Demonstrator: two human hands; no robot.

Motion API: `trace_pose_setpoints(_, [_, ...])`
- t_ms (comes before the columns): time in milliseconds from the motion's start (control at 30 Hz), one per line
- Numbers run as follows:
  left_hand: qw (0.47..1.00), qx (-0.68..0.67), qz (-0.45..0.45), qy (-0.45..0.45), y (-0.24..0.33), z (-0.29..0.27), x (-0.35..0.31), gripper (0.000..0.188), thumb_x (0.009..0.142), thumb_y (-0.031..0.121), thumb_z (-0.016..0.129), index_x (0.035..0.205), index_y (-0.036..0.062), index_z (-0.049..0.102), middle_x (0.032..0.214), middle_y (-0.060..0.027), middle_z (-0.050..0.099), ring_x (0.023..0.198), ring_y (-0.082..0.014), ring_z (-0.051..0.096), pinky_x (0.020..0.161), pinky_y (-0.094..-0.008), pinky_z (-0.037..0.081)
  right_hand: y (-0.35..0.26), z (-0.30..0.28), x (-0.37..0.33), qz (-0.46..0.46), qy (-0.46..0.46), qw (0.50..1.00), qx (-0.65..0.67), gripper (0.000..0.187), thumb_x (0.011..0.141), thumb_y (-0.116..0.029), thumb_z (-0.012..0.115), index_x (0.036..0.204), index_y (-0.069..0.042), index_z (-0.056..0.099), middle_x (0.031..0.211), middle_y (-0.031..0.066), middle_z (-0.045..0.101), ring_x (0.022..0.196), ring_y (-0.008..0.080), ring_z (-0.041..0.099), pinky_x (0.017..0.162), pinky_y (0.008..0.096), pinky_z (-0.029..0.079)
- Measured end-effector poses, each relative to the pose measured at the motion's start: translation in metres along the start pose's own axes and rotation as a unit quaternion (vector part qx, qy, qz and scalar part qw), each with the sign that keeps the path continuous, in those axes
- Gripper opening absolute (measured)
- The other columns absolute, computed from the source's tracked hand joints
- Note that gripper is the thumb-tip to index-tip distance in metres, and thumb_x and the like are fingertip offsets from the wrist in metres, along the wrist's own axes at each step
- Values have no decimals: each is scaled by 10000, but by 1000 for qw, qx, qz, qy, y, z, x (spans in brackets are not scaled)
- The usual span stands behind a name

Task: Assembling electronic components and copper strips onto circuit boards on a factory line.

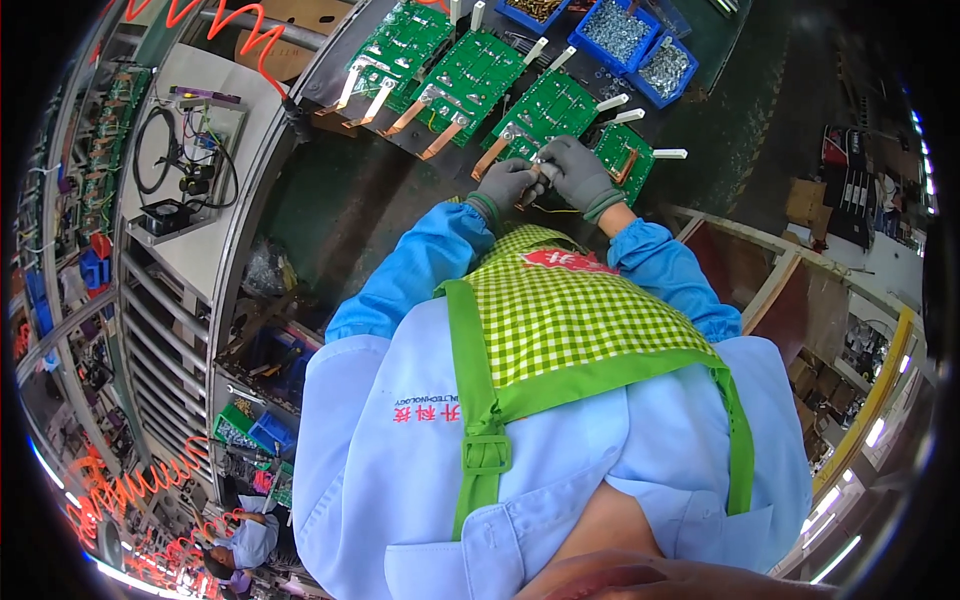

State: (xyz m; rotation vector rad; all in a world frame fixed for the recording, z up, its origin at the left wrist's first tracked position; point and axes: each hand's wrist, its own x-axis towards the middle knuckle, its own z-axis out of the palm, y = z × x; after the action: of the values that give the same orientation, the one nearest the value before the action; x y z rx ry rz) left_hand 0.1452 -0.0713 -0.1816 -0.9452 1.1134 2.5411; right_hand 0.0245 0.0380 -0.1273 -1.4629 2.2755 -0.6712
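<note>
My two gloved hands meet at the near edge of a green circuit board (553,110), third in a row on the dark bench. My left hand (506,186) is closed, its fingers pinching around a copper strip (527,197) that shows only in part. Beside it, my right hand (580,174) is closed too, fingertips at the strip's upper end; whatever small piece they grip is hidden. Another copper strip (489,158) sticks out from the same board, just beyond my left hand. Right of my right hand lies a smaller-looking green board (625,160) with white posts, partly covered.
Two more green boards (468,82) (400,50) with metal strips lie to the left. Blue bins of silver fasteners (615,32) (665,72) stand at the back right. An orange coiled hose (262,45) hangs at upper left. A roller conveyor (165,330) runs along the left.
</note>
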Motion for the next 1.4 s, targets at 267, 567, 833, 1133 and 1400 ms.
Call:
trace_pose_setpoints(267, [1000, 11, 5, 9, 1, 3, -6, 140, 848, 105, 516, 914, -10, 559, 764, -89, 598, 605, -120, 555, 504, -202, 439, -11, 1, -2, 43, 10, 998, -51, 174, 779, -252, 604, 879, -110, 592, 927, 95, 547, 783, 311, 574, 669, 408, 471])
trace_pose_setpoints(567, [999, -19, 31, -8, -3, 1, -3, 153, 857, 114, 512, 926, -12, 566, 780, -89, 601, 611, -118, 557, 526, -205, 450, -3, 6, -8, -3, 38, 999, 29, 133, 790, -188, 580, 875, -87, 587, 940, 115, 549, 806, 331, 567, 671, 411, 467])
trace_pose_setpoints(833, [998, 44, 35, -8, 0, 1, -1, 148, 851, 100, 500, 923, -13, 562, 774, -85, 601, 599, -117, 555, 521, -212, 451, -6, 5, 1, 57, -2, 998, -5, 180, 772, -227, 609, 830, -66, 552, 894, 139, 534, 772, 332, 561, 658, 413, 459])
trace_pose_setpoints(1133, [999, 11, 46, -5, 0, 5, -4, 143, 845, 69, 491, 934, -20, 559, 771, -91, 598, 583, -118, 549, 501, -213, 447, -12, 0, 1, 84, 38, 993, 74, 251, 736, -237, 663, 898, -63, 581, 909, 113, 523, 778, 269, 563, 684, 350, 472])
trace_pose_setpoints(1400, [999, 9, 16, 26, -3, 5, -3, 140, 850, 64, 495, 936, -23, 562, 761, -96, 600, 571, -118, 556, 493, -205, 451, -2, -2, 5, 28, -46, 997, -57, 152, 781, -208, 600, 875, -90, 581, 954, 105, 534, 820, 302, 569, 704, 394, 479])
